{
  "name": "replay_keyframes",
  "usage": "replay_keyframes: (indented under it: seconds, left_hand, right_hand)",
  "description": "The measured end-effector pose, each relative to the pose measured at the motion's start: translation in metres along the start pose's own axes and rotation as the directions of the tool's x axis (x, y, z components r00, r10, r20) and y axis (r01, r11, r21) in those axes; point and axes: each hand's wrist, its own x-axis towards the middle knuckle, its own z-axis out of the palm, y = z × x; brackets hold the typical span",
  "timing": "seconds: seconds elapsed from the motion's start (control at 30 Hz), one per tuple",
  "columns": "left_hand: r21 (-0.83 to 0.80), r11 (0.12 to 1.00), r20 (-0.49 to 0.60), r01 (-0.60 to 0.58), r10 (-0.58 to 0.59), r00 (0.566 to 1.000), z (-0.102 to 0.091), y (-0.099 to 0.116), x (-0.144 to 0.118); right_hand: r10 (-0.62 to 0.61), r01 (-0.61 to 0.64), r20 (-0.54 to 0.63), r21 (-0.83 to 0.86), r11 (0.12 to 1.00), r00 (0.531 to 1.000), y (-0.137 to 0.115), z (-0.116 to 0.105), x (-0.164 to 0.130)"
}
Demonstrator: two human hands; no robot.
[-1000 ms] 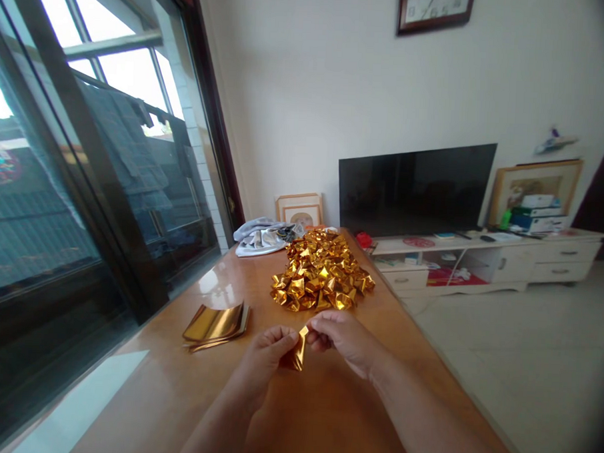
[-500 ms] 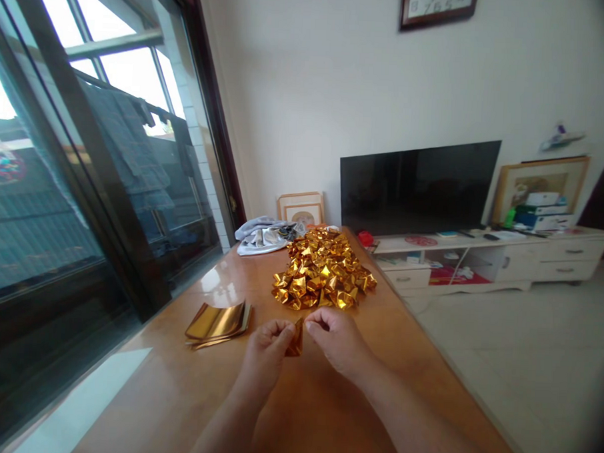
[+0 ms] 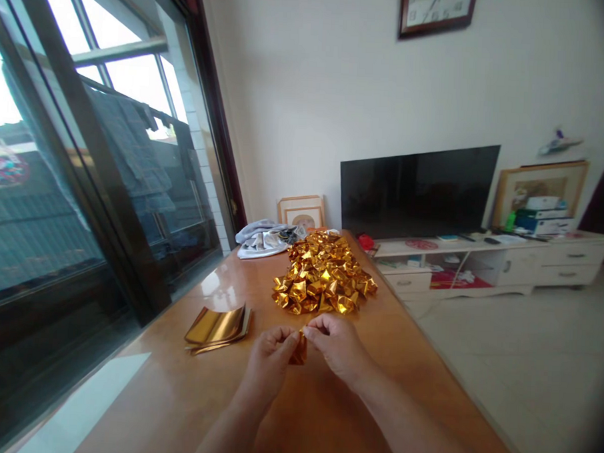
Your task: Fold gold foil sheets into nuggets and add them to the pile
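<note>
Between my hands, just above the wooden table (image 3: 214,403), is a small piece of gold foil paper (image 3: 299,352), partly folded. My left hand (image 3: 272,352) pinches its left side between thumb and fingers. At its top right corner my right hand (image 3: 335,343) has thumb and forefinger pinched on the paper. The fingers cover much of the piece, so its exact folds are hidden. Left of my hands lies a stack of flat gold foil sheets (image 3: 216,325), slightly curled. Beyond my hands spreads a heap of folded gold foil pieces (image 3: 324,277).
Grey-white cloth or bags (image 3: 264,239) lie at the table's far left, near a framed picture (image 3: 303,208). Behind stands a television (image 3: 418,191) on a white cabinet (image 3: 520,263). A pale sheet (image 3: 89,401) covers the table's left edge, beside a glass sliding door (image 3: 150,146).
My right hand has moved left onto the foil paper's upper corner, closing the small gap beside it. The whole view has shifted slightly downward in the picture.
</note>
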Motion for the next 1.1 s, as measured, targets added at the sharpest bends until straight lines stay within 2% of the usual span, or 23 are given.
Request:
replay_keyframes:
  seconds: [0.23, 0.37, 0.47, 0.53, 0.67, 0.93, 1.0, 1.1]
  left_hand:
    - [-0.087, 0.992, 0.032, 0.095, -0.093, 0.995, 0.001, 0.002, -0.004]
    - [-0.141, 0.981, 0.044, 0.131, -0.126, 0.991, 0.000, 0.001, -0.005]
    - [-0.149, 0.981, 0.016, 0.122, -0.121, 0.992, -0.001, 0.001, -0.004]
    - [-0.131, 0.987, -0.048, 0.096, -0.103, 0.994, -0.002, 0.000, -0.002]
    - [-0.012, 1.000, -0.146, 0.018, -0.019, 0.989, -0.006, -0.006, 0.002]
    - [0.239, 0.966, -0.172, -0.101, 0.144, 0.974, -0.007, -0.009, 0.000]
    - [0.335, 0.931, -0.174, -0.146, 0.213, 0.961, -0.006, -0.006, -0.002]
    - [0.534, 0.822, -0.175, -0.196, 0.335, 0.926, -0.004, -0.001, -0.004]
  right_hand:
    - [-0.031, 0.031, 0.050, 0.014, 0.999, 0.998, -0.007, -0.005, -0.003]
    - [0.000, -0.002, 0.076, 0.025, 1.000, 0.997, -0.006, -0.006, -0.001]
    - [0.009, -0.011, 0.040, 0.046, 0.999, 0.999, -0.004, -0.007, 0.000]
    - [-0.009, 0.010, -0.030, 0.036, 0.999, 1.000, -0.005, -0.008, 0.001]
    - [-0.082, 0.075, -0.138, -0.053, 0.996, 0.987, -0.010, -0.005, 0.000]
    - [-0.153, 0.134, -0.130, -0.143, 0.981, 0.980, -0.010, 0.006, -0.008]
    - [-0.138, 0.118, -0.136, -0.146, 0.982, 0.981, -0.010, 0.006, -0.008]
    - [-0.132, 0.109, -0.143, -0.157, 0.982, 0.981, -0.012, 0.004, -0.008]
